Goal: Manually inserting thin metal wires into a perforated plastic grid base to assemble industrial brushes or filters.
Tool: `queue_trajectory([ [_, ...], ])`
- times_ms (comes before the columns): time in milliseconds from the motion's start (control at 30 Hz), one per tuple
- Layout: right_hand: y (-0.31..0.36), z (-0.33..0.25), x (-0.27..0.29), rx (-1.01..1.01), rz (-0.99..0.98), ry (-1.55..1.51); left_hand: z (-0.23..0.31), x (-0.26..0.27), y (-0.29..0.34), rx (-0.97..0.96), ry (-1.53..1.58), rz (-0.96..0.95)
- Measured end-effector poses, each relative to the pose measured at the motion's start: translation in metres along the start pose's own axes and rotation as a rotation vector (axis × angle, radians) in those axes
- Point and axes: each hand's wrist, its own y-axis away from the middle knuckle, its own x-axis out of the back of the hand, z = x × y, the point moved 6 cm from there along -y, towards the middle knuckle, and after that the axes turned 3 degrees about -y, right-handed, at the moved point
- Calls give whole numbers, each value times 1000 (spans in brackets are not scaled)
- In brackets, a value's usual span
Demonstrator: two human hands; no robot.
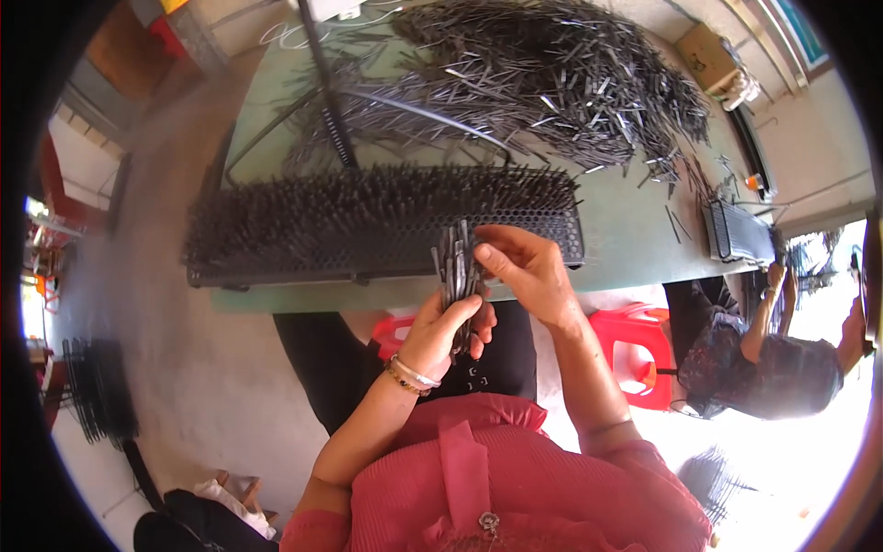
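Observation:
A bundle of thin dark strips stands roughly upright in my left hand, whose fingers wrap round its lower part. My right hand is beside the top of the bundle, thumb and forefinger brought together at the strips; whether a single strip is pinched there is too small to tell. Just beyond both hands lies a long black perforated rack on the table's front edge. Many dark strips stick up from its holes, densely at the left and back, while bare holes show at its front right.
A big heap of loose dark strips covers the back of the green table. A black metal stand rises behind the rack. At the right, a person works at another perforated rack. A red stool stands between us.

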Motion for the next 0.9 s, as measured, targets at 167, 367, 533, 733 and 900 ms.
queue_trajectory([
  [167, 8, 4, 10, -53, -14, -185, -3, -5, 0, 20, -35, 3],
  [367, 11, -4, 37, 179, 192, -155, -17, 8, -8, 31, -96, 69],
  [533, -6, -40, 61, 584, 491, 185, -5, -8, -16, 54, -50, 80],
  [733, -27, -44, 56, 643, 469, 356, -12, -1, -18, 140, -32, 163],
  [900, -31, -35, 50, 679, 463, 475, -12, 0, -15, 162, -28, 183],
])
